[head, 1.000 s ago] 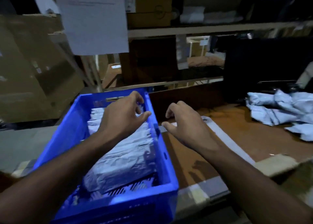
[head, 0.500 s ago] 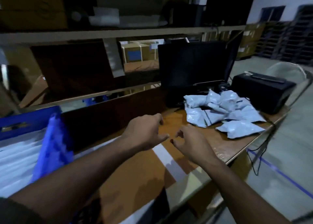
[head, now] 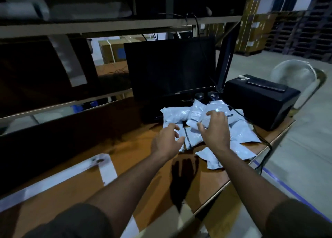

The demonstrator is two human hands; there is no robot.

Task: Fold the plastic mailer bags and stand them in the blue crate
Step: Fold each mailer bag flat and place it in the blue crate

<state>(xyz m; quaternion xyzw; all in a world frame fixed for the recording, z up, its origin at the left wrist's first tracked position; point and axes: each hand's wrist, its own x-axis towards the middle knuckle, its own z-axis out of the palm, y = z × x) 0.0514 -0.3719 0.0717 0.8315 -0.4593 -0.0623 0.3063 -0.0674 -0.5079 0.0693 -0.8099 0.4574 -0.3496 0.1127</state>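
Observation:
A loose pile of pale grey-white plastic mailer bags lies on the brown table in front of a dark monitor. My left hand hovers at the pile's near left edge, fingers spread and loosely bent, holding nothing. Over the middle of the pile my right hand reaches with fingers spread, fingertips close to the top bags; whether they touch is unclear. The blue crate is out of view.
A black monitor stands behind the pile, a black printer-like box to its right with a cable running off the table edge. White tape strips cross the tabletop. Shelving rises behind; the table edge and floor lie at right.
The view swung right from the blue crate to the mailer pile. Both hands left the crate, crossed the table and now reach over the pile, empty throughout.

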